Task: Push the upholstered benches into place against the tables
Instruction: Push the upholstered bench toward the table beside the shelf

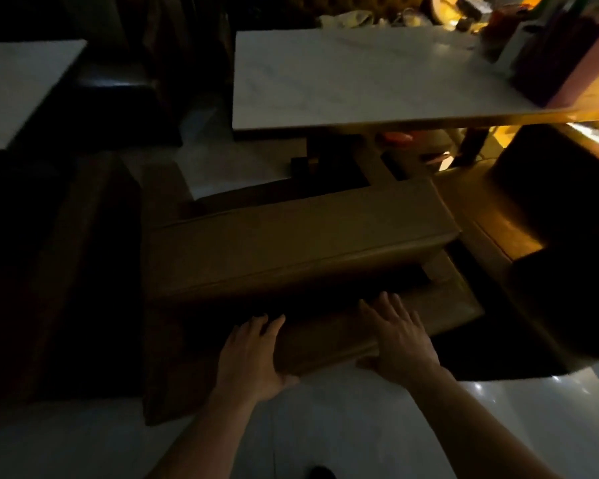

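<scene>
A brown upholstered bench (291, 243) with a padded seat and a backrest (325, 344) stands in front of a white marble-topped table (343, 77). The seat's far edge lies near the table's dark pedestal base. My left hand (253, 354) lies flat over the left part of the backrest's top edge, fingers apart. On the same edge, further right, my right hand (402, 337) presses with fingers spread. Both hands rest on the bench and neither wraps around it.
A second white table (18, 84) stands at far left with a dark bench (125, 105) behind it. A dark upholstered seat (561, 216) sits at right beside a lit orange area. Bottles and clutter crowd the main table's far right corner. Pale glossy floor lies below.
</scene>
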{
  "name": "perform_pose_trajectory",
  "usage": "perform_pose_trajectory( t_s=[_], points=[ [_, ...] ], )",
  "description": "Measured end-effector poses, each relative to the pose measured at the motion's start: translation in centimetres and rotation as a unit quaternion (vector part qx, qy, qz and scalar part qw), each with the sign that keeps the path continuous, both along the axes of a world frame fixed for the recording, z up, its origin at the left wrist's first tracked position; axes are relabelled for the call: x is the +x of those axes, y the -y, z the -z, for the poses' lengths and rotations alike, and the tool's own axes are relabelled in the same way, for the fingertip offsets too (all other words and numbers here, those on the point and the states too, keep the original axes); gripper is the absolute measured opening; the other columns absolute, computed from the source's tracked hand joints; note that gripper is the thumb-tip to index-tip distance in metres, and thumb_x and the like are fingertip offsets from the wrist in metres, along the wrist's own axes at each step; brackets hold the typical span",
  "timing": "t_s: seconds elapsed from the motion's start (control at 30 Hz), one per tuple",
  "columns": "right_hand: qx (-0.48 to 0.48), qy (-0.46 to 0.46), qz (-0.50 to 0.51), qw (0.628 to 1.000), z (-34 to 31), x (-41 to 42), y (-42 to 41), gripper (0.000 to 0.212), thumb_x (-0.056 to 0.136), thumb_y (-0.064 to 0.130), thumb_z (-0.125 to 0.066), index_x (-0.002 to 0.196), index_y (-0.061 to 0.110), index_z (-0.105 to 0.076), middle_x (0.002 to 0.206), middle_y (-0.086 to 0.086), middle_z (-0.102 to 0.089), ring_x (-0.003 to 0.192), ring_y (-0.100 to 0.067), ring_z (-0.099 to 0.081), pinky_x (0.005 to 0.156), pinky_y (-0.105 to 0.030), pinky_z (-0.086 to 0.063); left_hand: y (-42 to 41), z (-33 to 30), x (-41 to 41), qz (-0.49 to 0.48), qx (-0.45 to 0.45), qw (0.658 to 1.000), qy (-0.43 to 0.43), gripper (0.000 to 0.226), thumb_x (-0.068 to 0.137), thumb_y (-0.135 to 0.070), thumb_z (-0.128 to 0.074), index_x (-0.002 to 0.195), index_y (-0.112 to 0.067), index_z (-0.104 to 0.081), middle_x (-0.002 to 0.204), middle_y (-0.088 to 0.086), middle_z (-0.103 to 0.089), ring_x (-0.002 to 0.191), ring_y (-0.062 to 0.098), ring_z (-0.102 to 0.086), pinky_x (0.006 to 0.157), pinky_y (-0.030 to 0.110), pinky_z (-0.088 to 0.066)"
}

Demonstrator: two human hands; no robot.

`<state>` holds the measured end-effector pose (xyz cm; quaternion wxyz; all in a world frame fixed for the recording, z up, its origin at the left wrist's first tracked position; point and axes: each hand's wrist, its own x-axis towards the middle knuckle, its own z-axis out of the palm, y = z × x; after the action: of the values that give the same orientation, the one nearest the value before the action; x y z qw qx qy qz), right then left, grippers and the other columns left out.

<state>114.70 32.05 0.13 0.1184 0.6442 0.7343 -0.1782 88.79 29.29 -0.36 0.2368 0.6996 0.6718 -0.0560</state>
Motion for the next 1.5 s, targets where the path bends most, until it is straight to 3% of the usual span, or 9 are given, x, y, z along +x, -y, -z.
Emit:
perform_pose_trajectory(
  t_s=[0.17,0.37,0.5,0.93,1.4,1.5],
  points=[
    [-0.036,0.005,-0.056,0.998,2.6,0.7,-2.8,0.124,0.07,0.057,-0.077,0.151,0.042,0.016,0.164,-0.006,0.016,0.148,-0.034,0.019,0.117,-0.067,-0.003,-1.1,2.8,0.7,-0.003,-0.013,1.0,-0.024,0.12,0.061,-0.069,-0.076,0.152,-0.039,-0.004,0.161,-0.004,-0.012,0.146,0.024,-0.012,0.119,0.044,-0.01],
    [-0.019,0.016,-0.047,0.999,4.2,-0.8,-3.1,0.111,0.076,0.062,-0.069,0.151,0.045,0.011,0.163,-0.016,0.01,0.147,-0.044,0.016,0.115,-0.071,-0.008,-1.1,4.8,0.3,-0.011,0.032,0.999,-0.01,0.116,0.063,-0.064,-0.077,0.151,-0.038,-0.007,0.157,-0.007,-0.022,0.143,0.022,-0.019,0.119,0.04,-0.014],
    [-0.018,0.018,-0.046,0.999,5.0,-0.8,-3.1,0.107,0.078,0.064,-0.065,0.148,0.047,0.013,0.163,-0.016,0.007,0.147,-0.044,0.014,0.116,-0.068,-0.008,-0.9,5.6,-0.1,-0.008,0.05,0.999,-0.003,0.109,0.066,-0.063,-0.076,0.15,-0.033,-0.015,0.152,-0.005,-0.029,0.138,0.023,-0.027,0.116,0.041,-0.021],
    [-0.038,0.032,-0.027,0.998,4.8,-6.4,-1.2,0.102,0.082,0.055,-0.067,0.152,0.042,0.005,0.163,-0.016,0.004,0.146,-0.046,0.012,0.119,-0.062,-0.011,0.0,6.7,-5.5,0.009,0.08,0.996,0.03,0.102,0.067,-0.059,-0.077,0.149,-0.031,-0.023,0.147,-0.006,-0.036,0.134,0.021,-0.032,0.114,0.039,-0.023],
    [-0.035,0.006,-0.018,0.999,5.7,-15.2,-0.8,0.102,0.084,0.056,-0.065,0.153,0.037,0.008,0.162,-0.022,0.007,0.144,-0.053,0.012,0.117,-0.065,-0.009,-1.0,6.3,-14.7,0.01,0.093,0.995,0.037,0.104,0.064,-0.054,-0.082,0.148,-0.034,-0.025,0.151,-0.007,-0.036,0.137,0.018,-0.032,0.117,0.036,-0.017],
    [-0.038,0.007,-0.017,0.999,5.7,-15.3,-0.8,0.102,0.085,0.055,-0.065,0.153,0.037,0.008,0.162,-0.022,0.008,0.144,-0.052,0.012,0.116,-0.064,-0.009,-0.8,6.4,-14.6,0.008,0.094,0.995,0.032,0.104,0.066,-0.052,-0.081,0.15,-0.033,-0.022,0.153,-0.006,-0.032,0.14,0.019,-0.027,0.12,0.037,-0.01]
  ],
)
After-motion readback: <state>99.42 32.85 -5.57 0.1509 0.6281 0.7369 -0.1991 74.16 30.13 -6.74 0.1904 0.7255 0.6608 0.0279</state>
